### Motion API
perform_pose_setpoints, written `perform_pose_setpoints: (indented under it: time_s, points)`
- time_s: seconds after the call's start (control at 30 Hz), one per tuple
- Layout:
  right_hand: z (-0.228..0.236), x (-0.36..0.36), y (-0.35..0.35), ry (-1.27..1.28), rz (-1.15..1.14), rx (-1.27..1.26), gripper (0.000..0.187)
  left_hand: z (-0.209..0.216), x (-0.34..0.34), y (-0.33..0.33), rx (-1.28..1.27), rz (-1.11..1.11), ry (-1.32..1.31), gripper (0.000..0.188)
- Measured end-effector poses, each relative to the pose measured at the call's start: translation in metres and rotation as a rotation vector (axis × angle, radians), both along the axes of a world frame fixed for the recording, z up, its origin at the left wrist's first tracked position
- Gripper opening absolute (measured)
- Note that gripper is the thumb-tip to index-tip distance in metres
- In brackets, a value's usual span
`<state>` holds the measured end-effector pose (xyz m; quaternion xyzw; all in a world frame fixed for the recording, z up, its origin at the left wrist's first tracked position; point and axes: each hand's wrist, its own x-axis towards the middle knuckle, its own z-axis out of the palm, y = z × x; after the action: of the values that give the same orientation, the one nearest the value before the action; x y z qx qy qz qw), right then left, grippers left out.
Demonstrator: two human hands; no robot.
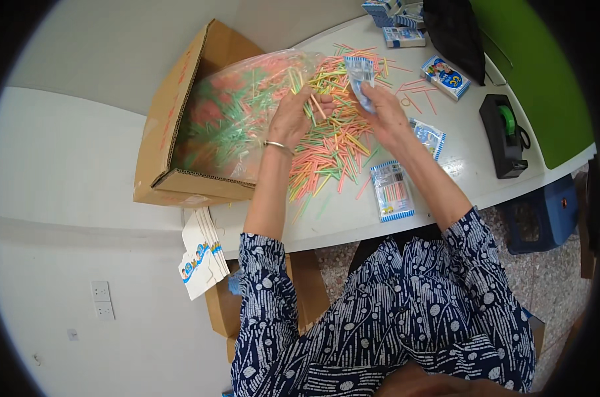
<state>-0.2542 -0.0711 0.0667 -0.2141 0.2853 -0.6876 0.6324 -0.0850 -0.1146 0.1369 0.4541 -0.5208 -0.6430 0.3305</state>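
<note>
A few thin coloured sticks are gripped in my left hand, whose palm is turned up over a loose pile of pink, yellow and green sticks. My right hand pinches a clear and blue plastic packet upright at the pile's far right side. Its contents I cannot make out. Left of the pile, a large clear plastic bag full of such sticks spills from a cardboard box lying on its side. Near my right forearm lie a packet with sticks inside and another blue-and-white packet.
On the white table stand a black tape dispenser and a small blue-and-white carton. More cartons are stacked at the back beside a black cloth or bag. Flat white cartons hang at the near left edge.
</note>
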Motion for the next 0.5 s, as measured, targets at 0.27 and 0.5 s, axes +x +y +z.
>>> perform_pose_setpoints:
  time_s: [0.27, 0.5]
  points:
    - [0.003, 0.052, 0.002, -0.711, 0.009, 0.051, 0.02, -0.037, -0.047, 0.035, -0.137, 0.244, 0.615, 0.022]
    - [-0.007, 0.05, -0.004, -0.582, -0.15, 0.136, 0.022, -0.054, -0.065, 0.046, -0.298, 0.379, 0.514, 0.015]
